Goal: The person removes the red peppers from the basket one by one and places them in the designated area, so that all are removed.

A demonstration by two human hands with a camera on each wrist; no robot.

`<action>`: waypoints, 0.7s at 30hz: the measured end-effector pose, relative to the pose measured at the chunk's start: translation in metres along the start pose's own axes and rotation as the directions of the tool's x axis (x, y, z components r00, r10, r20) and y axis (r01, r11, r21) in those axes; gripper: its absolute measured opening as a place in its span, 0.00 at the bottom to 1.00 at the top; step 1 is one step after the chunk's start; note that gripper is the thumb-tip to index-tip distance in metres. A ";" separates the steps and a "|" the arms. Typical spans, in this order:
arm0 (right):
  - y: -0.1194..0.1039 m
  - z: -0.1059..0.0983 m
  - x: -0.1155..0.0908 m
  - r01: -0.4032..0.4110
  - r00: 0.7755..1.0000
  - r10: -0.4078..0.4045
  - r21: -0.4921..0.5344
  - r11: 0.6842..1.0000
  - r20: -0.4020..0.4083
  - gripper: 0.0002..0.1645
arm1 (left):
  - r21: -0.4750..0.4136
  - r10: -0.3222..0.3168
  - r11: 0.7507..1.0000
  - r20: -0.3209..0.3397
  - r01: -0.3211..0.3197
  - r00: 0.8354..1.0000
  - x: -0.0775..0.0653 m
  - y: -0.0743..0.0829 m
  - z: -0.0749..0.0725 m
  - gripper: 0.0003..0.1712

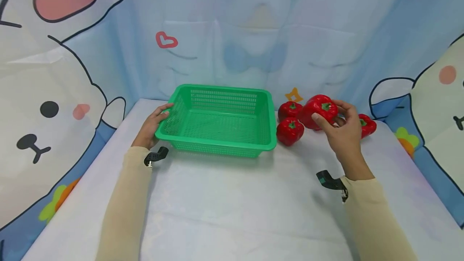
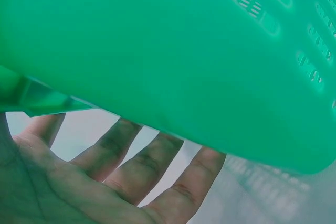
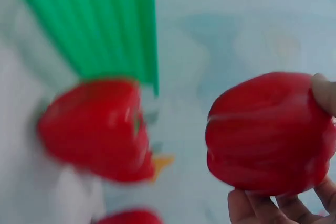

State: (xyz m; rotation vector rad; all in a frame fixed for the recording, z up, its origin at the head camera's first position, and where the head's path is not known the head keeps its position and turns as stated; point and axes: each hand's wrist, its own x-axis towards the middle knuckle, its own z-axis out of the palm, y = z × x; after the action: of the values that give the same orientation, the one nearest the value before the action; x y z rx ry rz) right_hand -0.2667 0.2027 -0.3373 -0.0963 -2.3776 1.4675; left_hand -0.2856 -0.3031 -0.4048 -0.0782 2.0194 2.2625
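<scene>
My left hand [image 1: 150, 127] grips the left end of a green plastic basket [image 1: 268, 145], thumb over the rim. In the left wrist view its fingers [image 2: 181, 184] reach against the underside of the basket wall [image 2: 131, 72]. Nothing lies in the basket. To its right, my right hand [image 1: 346, 132] holds a red bell pepper [image 1: 314, 108] between thumb and fingers, above the table. The right wrist view shows this pepper [image 3: 268, 135] up close, with fingertips beneath it and the thumb at its side.
Two more red bell peppers, a front one [image 1: 290, 131] and a back one [image 1: 288, 110], sit by the basket's right end. Another bell pepper [image 1: 367, 125] lies beyond my right hand. A printed curtain [image 1: 217, 51] hangs behind the white-covered table [image 1: 232, 204].
</scene>
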 end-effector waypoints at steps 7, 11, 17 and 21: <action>0.038 -0.012 0.013 -0.091 0.995 0.083 -0.155 0.984 -0.055 0.52 | -0.025 0.001 1.000 -0.009 -0.001 1.000 -0.002 0.003 -0.008 0.27; 0.061 -0.007 0.019 -0.146 0.988 0.152 -0.168 0.975 0.024 0.54 | -0.028 0.007 1.000 0.001 -0.007 1.000 -0.002 0.003 -0.010 0.27; 0.085 0.002 0.022 -0.210 0.969 0.231 -0.194 0.958 0.092 0.56 | -0.041 0.009 0.999 0.004 -0.009 1.000 -0.004 0.002 -0.013 0.28; 0.087 0.003 0.024 -0.222 0.961 0.250 -0.210 0.952 0.120 0.58 | -0.044 0.017 0.999 -0.001 -0.017 1.000 -0.007 0.001 -0.016 0.28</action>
State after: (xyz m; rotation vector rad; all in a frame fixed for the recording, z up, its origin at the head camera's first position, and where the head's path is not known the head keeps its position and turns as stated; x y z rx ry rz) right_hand -0.3002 0.2462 -0.4086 -0.3452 -2.7040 1.3782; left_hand -0.2796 -0.3191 -0.4051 -0.0654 1.9783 2.3169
